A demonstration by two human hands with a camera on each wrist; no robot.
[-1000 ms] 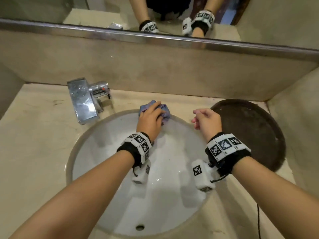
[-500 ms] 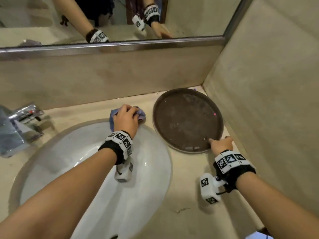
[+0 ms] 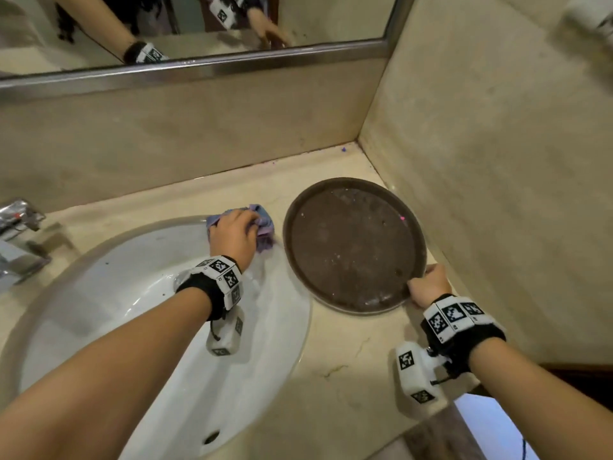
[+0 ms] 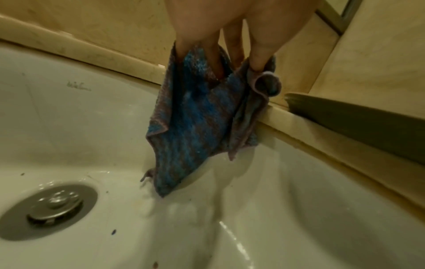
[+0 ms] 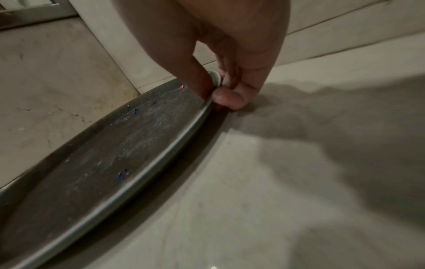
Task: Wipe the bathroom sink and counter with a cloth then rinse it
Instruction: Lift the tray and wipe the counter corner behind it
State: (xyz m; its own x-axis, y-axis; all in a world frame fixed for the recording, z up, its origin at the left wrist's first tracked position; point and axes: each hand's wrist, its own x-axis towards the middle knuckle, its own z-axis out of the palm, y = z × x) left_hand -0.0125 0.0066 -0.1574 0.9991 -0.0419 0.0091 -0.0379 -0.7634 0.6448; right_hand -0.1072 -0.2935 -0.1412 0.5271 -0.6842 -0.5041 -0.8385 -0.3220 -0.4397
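Observation:
A blue-purple cloth (image 3: 263, 224) lies bunched on the far right rim of the white sink (image 3: 99, 293), and my left hand (image 3: 234, 235) grips it. In the left wrist view the cloth (image 4: 202, 120) hangs from my fingers (image 4: 260, 54) down over the sink wall (image 4: 69, 118). My right hand (image 3: 428, 283) pinches the near right rim of a round dark tray (image 3: 351, 244) on the beige counter (image 3: 348, 376). In the right wrist view thumb and finger (image 5: 202, 85) clamp the tray rim (image 5: 161, 156), slightly raised off the counter (image 5: 299, 182).
A chrome faucet (image 3: 20, 240) stands at the left edge. The metal drain plug (image 4: 50, 205) sits in the sink bottom. A mirror (image 3: 199, 31) runs above the backsplash, and a side wall (image 3: 497, 161) closes the counter on the right behind the tray.
My view swung right. My right hand went from hovering over the sink to the tray's near rim and pinched it. My left hand slid the cloth rightward along the sink rim.

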